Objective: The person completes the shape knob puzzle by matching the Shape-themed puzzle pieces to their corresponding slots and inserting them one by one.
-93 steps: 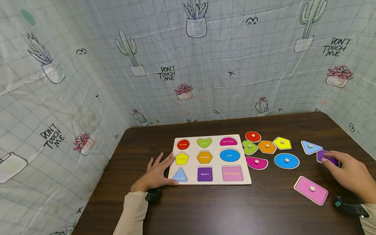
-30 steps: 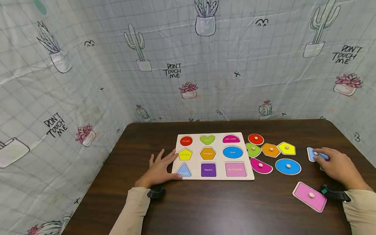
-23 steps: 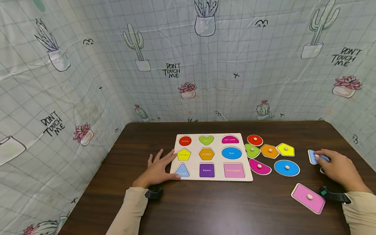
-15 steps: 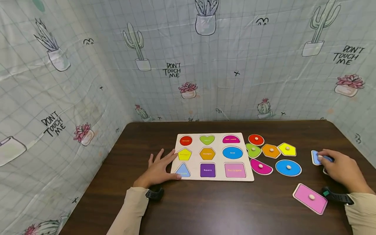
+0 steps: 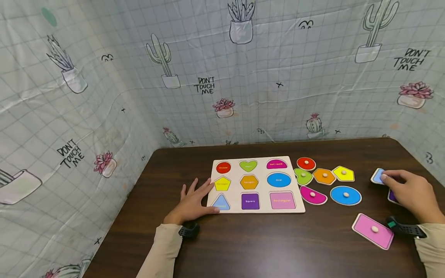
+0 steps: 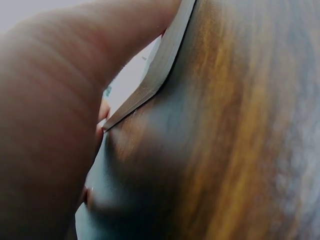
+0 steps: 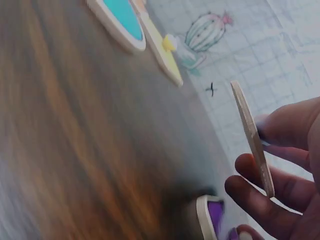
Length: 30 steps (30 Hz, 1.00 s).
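A stretch of dark wood-grain worktop (image 5: 271, 247) runs across the front, between the two tan sleeves, each ending at a black wristband. The pink rectangle piece (image 5: 373, 232) lies slantwise there, its far corner near the right wristband.

Beyond it, the right hand (image 5: 415, 193) pinches the blue triangle piece (image 5: 376, 177), the thumb on one side and fingers on the other; the right wrist view shows it edge-on, held up off the wood. The purple square piece (image 5: 392, 197) lies close under this hand, mostly hidden.

The left hand (image 5: 191, 204) has its fingers spread wide beside the left edge of the puzzle board (image 5: 264, 200), the thumb resting on the near left corner. Nine coloured shapes fill the board in three rows.

Just off the board's right edge lie the magenta half-round piece (image 5: 313, 195) and the green heart piece (image 5: 303, 176). The blue oval piece (image 5: 345, 195) sits apart to the right, with bare wood between it and the right hand. Farther back are the orange hexagon piece (image 5: 325, 176), yellow pentagon piece (image 5: 343, 173) and red circle piece (image 5: 306, 163).

The board's labels include "Square", "Rectangular", "Oval", "Hexagon" and "Half round"; others are faint. Past the worktop's rounded far corners, a gridded cloth (image 5: 271, 58) shows printed pots holding cacti and succulents, lettered "DON'T TOUCH ME".
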Motion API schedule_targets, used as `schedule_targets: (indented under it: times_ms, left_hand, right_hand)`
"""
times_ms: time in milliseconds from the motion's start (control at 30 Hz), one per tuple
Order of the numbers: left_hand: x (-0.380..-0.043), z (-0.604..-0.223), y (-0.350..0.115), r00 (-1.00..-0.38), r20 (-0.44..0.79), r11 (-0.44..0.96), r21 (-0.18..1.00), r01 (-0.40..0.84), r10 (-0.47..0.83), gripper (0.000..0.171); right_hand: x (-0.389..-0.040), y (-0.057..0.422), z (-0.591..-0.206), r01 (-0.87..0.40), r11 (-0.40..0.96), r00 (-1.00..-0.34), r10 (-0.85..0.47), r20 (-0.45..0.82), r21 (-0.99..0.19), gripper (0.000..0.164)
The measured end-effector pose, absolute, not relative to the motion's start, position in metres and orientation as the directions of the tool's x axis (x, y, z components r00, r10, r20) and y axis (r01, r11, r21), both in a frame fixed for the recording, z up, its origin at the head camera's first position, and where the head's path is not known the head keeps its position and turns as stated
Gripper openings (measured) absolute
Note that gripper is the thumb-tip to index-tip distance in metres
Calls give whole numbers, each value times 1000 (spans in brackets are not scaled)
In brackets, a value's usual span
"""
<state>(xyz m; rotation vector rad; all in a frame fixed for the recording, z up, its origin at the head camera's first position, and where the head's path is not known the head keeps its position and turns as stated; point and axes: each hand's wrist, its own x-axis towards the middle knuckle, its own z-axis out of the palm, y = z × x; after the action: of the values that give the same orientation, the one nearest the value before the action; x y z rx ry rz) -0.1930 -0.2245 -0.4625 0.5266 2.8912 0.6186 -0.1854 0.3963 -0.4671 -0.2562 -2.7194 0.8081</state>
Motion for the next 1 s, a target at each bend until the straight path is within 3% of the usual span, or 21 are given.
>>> schedule_targets:
  times_ms: [267,500,567,733,1000]
  left_hand:
    - [-196,-463,-223,-928,-60,852,422,310,368,95]
    - [-193,-463,-225,-933,-51,857,415,305,357,94]
    - [-193,-463,-224,-932,-51,858,411,307,358,94]
    - [-192,-462,-224,-933,-51,858,413,304,356,93]
    - [-193,-463,-224,-933,-54,859,412,303,355,94]
  right_hand:
    - [-185,385,-460,112,787,-928,301,219,-607,52]
    - [-184,378,-458,178,652,-876,446,183,-737,55]
    - [-183,378,-458,155,616,-872,452,186,-772,50]
    - [-183,376,-456,71,501,-887,428,175,-862,5]
    - [-188,368,-458,27,267,-903,420,91,-963,6]
